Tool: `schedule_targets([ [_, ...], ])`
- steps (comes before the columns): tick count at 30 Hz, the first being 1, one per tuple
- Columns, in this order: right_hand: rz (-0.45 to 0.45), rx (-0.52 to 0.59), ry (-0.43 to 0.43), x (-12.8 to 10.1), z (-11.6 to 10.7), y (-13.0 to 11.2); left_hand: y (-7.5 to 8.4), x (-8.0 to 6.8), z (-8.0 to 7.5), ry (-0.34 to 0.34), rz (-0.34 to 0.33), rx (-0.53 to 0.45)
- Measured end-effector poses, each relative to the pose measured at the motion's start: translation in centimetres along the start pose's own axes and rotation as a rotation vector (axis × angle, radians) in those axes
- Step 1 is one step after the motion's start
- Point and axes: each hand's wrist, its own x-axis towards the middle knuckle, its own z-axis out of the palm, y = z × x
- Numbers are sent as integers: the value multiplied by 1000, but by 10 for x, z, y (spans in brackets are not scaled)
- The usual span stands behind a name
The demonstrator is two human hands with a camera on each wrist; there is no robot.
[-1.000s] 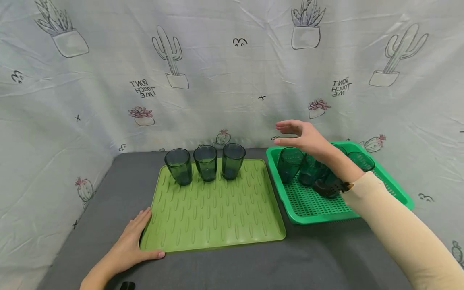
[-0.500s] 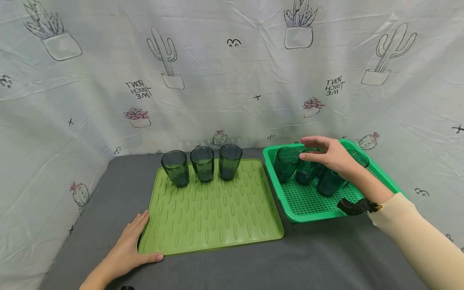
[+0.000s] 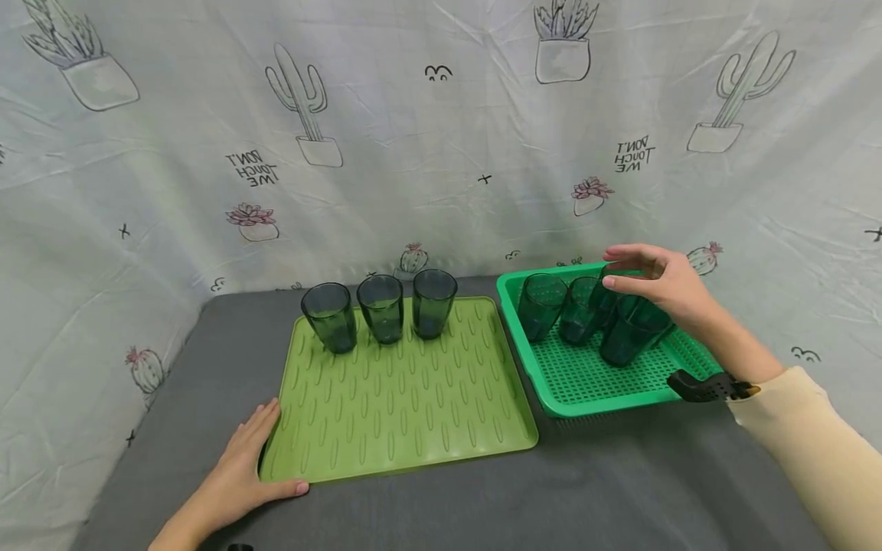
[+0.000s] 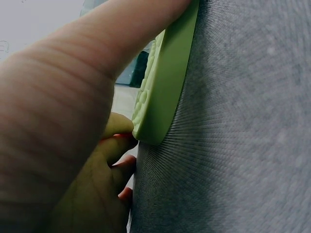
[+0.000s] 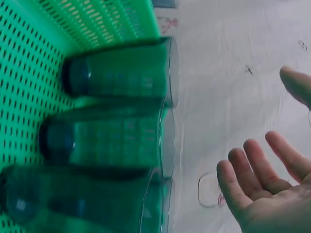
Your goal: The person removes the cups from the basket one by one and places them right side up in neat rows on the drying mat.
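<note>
Dark green tumblers stand on a lime ribbed mat; the perforated basket is green, the counter grey.

Back cups: my right hand covers part of the cups in the basket.
Left forearm: cut off by the head view's bottom edge.

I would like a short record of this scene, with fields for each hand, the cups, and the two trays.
left hand: the left hand rests flat on the near left corner of the light green mat, fingers straight
right hand: the right hand is open above the cups in the basket, holding nothing
cups on mat: three dark cups upright in a row at the far edge
basket: green perforated basket right of the mat
surface: grey table
</note>
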Motion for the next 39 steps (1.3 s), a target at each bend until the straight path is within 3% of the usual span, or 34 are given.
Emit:
schedule_targets([
  [7,-8,27,-36,3,-5,7,-2,2,0,6,12,6],
  [14,-14,63,-164,25,12,7,-2,1,-1,5,13,-2],
  [21,-13,8,-253,42,28,17,-2,1,-1,-2,-10,-23],
  [27,-17,-50,-259,48,34,21,-1,0,-1,5,-12,-20],
  [39,-20,-95,-185,51,41,14,0,0,0,9,-11,-14],
])
